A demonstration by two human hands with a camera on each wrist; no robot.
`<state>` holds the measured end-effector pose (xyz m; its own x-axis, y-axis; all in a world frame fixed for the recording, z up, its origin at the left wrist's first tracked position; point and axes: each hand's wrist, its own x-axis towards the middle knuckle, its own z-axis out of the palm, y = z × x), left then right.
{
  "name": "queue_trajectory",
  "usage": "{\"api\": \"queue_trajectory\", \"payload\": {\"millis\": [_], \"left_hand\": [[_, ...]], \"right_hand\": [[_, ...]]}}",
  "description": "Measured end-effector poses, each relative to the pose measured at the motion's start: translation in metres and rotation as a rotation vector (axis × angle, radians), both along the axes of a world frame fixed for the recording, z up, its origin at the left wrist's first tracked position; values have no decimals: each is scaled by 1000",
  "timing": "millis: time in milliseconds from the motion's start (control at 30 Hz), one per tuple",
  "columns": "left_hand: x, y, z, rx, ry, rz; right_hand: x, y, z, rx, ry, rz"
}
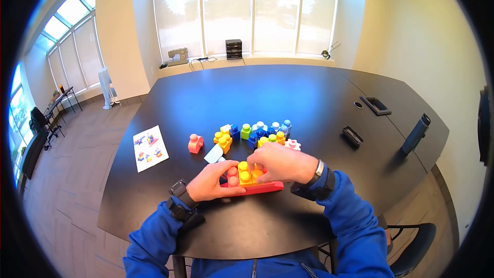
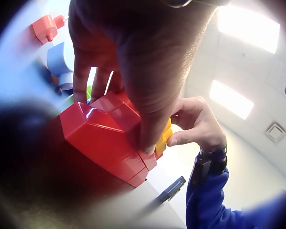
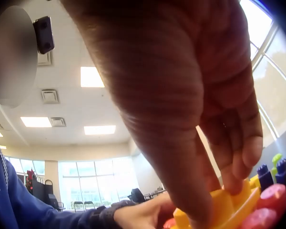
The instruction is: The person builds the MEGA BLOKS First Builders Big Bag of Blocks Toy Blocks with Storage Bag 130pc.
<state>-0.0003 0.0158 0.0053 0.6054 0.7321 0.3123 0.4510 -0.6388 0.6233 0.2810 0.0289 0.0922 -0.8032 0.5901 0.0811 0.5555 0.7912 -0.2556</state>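
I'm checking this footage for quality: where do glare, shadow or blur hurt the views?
Head view: black corners, washed-out windows, bluish glare on the table. Left wrist view: blown-out ceiling lights, a highlight on the red block, the lower left dark and blurred. Right wrist view: the right hand shaded against a brighter background.

A red base (image 1: 265, 189) is held at its left end by the left grip (image 1: 210, 181); an orange block (image 1: 257, 176) upon it is pinched by the right grip (image 1: 287, 162). Beyond the base, more blocks (image 1: 246, 132) are clustered; left of it, a printed sheet (image 1: 151, 148) is laid.
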Motion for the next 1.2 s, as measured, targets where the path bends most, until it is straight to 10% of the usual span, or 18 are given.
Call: {"api": "queue_trajectory", "payload": {"millis": [1200], "left_hand": [[8, -2, -1, 110, 27, -13]], "right_hand": [[4, 12, -34, 0, 25, -1]]}}
